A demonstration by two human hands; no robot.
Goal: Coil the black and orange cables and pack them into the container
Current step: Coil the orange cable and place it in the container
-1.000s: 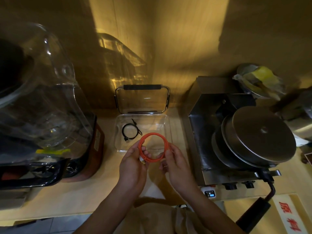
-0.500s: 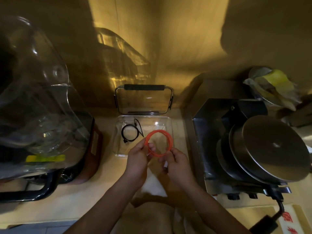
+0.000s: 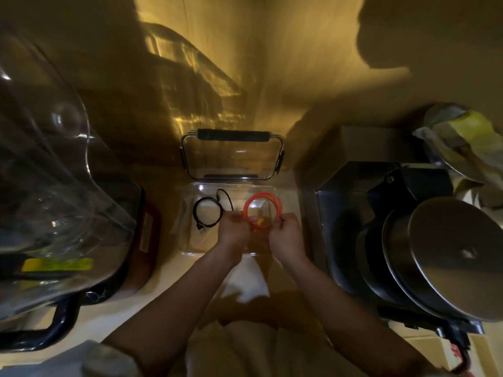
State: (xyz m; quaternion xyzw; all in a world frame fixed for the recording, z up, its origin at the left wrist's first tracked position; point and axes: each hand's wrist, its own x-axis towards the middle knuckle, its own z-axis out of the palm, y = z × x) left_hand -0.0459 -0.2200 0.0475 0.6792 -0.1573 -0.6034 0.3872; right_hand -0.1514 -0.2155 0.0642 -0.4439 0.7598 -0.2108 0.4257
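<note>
Your picture is dim and yellow all over. Warm light falls on the wall [image 3: 245,63] at twelve o'clock, with big dark shadows at one and eleven o'clock. The edges bend and look smeared. White glare shines on the clear jug [image 3: 54,159] at nine o'clock.

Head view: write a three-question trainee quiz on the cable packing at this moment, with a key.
1. True or false: the black cable lies coiled inside the clear container.
2. Which hands hold the orange cable? A) left hand only B) right hand only C) both
3. Fill in: the container's lid stands ____.

Key: 1 true; 2 C; 3 open
</note>
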